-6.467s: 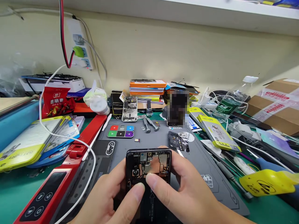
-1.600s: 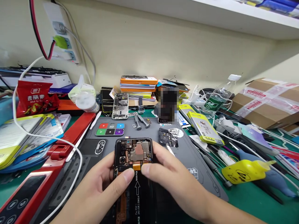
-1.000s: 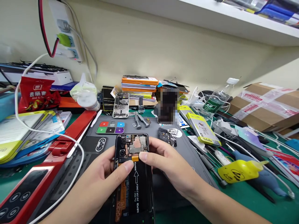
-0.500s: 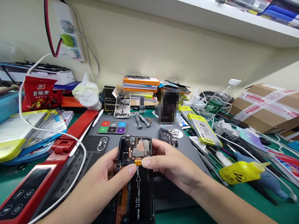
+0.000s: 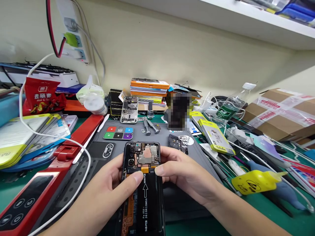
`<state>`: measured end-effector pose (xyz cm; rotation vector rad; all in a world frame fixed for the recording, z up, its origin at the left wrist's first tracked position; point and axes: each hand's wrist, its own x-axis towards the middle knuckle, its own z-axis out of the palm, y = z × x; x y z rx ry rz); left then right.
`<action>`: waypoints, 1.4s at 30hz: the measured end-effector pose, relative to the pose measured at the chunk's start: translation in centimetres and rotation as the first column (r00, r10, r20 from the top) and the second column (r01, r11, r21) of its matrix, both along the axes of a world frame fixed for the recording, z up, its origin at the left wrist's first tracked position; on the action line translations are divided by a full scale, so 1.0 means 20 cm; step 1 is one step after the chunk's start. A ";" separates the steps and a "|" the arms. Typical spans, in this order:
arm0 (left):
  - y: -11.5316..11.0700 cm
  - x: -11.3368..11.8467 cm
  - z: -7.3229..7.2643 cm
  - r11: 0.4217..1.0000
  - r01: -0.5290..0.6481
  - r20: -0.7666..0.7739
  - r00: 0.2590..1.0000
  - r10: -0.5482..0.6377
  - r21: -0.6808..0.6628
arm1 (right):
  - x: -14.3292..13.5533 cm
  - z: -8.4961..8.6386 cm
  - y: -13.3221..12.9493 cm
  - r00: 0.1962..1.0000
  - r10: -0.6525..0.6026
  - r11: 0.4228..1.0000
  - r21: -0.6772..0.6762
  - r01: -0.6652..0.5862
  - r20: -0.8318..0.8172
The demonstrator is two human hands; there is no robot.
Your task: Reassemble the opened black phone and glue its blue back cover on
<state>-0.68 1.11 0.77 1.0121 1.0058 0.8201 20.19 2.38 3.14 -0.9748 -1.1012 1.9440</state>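
Observation:
An opened smartphone with its back off is held upright between my two hands, over the near part of the grey mat. Its circuit board and camera lenses show at the top, its black battery below. My left hand grips the left edge, the thumb lying on the battery's upper part beside an orange flex connector. On the right edge, my right hand is closed round the frame, its thumb pressing near the battery's top right corner. The fingers behind the phone are hidden.
A detached phone back cover lies left on the mat. Beyond are a coloured screw tray, small screwdrivers and another opened phone. A red device stands left; a yellow bottle and tools lie right.
My right thumb has shifted slightly right, off the orange connector toward the phone's right edge. The left hand keeps its hold, and the phone stays nearly in place.

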 end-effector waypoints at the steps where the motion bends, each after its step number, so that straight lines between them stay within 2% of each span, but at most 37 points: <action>1: 0.00 0.00 0.00 1.000 0.007 -0.007 1.000 -0.007 -0.013 | 0.00 0.00 0.00 1.000 0.005 1.000 0.003 -0.005 0.005; 4: 0.00 0.00 0.00 0.999 0.029 -0.028 0.999 -0.030 -0.040 | 0.00 -0.01 0.00 0.999 0.003 1.000 0.014 -0.004 0.036; 11: 0.00 0.00 0.00 1.000 0.010 -0.035 0.999 -0.009 0.028 | -0.01 -0.03 0.00 0.999 -0.041 0.999 0.011 0.040 0.030; 14: 0.01 -0.01 -0.03 0.999 0.036 -0.018 0.999 -0.036 0.001 | 0.00 -0.02 0.00 0.999 0.004 1.000 0.020 -0.005 0.043; 16: 0.02 -0.01 -0.04 0.997 0.080 0.050 0.996 -0.079 -0.019 | 0.02 0.01 0.01 0.995 0.029 0.996 0.083 -0.038 0.099; 17: 0.03 -0.01 -0.05 0.995 0.097 0.094 0.991 -0.093 -0.036 | 0.04 0.03 0.02 0.986 -0.010 0.988 0.152 -0.016 0.165; 18: 0.03 -0.01 -0.06 0.994 0.093 0.137 0.987 -0.084 -0.058 | 0.07 0.05 0.03 0.960 -0.103 0.966 0.255 0.035 0.259; 19: 0.03 -0.01 -0.06 0.992 0.087 0.178 0.982 -0.070 -0.090 | 0.10 0.06 0.04 0.895 -0.246 0.917 0.388 0.091 0.371; 20: 0.03 -0.01 -0.06 0.989 0.079 0.216 0.975 -0.050 -0.126 | 0.13 0.08 0.05 0.776 -0.412 0.840 0.529 0.120 0.478; 21: 0.03 -0.01 -0.05 0.984 0.075 0.251 0.967 -0.033 -0.160 | 0.16 0.09 0.06 0.611 -0.558 0.758 0.645 0.098 0.562; 22: 0.03 0.00 -0.04 0.979 0.074 0.283 0.959 -0.018 -0.189 | 0.20 0.10 0.07 0.434 -0.650 0.703 0.711 0.031 0.624; 23: 0.03 0.00 -0.03 0.975 0.070 0.310 0.951 -0.001 -0.212 | 0.23 0.11 0.08 0.277 -0.688 0.687 0.725 -0.046 0.670; 24: 0.03 0.01 -0.02 0.971 0.063 0.330 0.944 0.017 -0.229 | 0.27 0.11 0.09 0.162 -0.689 0.699 0.706 -0.110 0.707; 25: 0.03 0.01 -0.01 0.969 0.051 0.340 0.940 0.036 -0.243 | 0.29 0.11 0.09 0.097 -0.663 0.727 0.669 -0.155 0.742; 26: 0.03 0.01 -0.01 0.967 0.035 0.341 0.939 0.056 -0.254 | 0.31 0.10 0.09 0.075 -0.624 0.757 0.625 -0.190 0.778; 30: 0.04 0.02 0.00 0.968 -0.016 0.309 0.946 0.095 -0.249 | 0.34 0.06 0.08 0.105 -0.499 0.808 0.506 -0.302 0.860; 33: 0.04 0.01 -0.01 0.978 0.009 0.319 0.946 0.059 -0.207 | 0.32 0.06 0.08 0.080 -0.508 0.802 0.506 -0.317 0.857; 37: 0.04 0.02 0.00 0.977 0.021 0.317 0.947 0.048 -0.210 | 0.29 0.09 0.08 0.102 -0.550 0.776 0.552 -0.304 0.829; 40: 0.04 0.03 0.01 0.976 0.012 0.301 0.952 0.055 -0.215 | 0.29 0.13 0.07 0.098 -0.667 0.702 0.667 -0.249 0.738; 42: 0.04 0.03 0.00 0.980 0.016 0.316 0.947 0.049 -0.198 | 0.29 0.15 0.06 0.115 -0.780 0.596 0.785 -0.167 0.616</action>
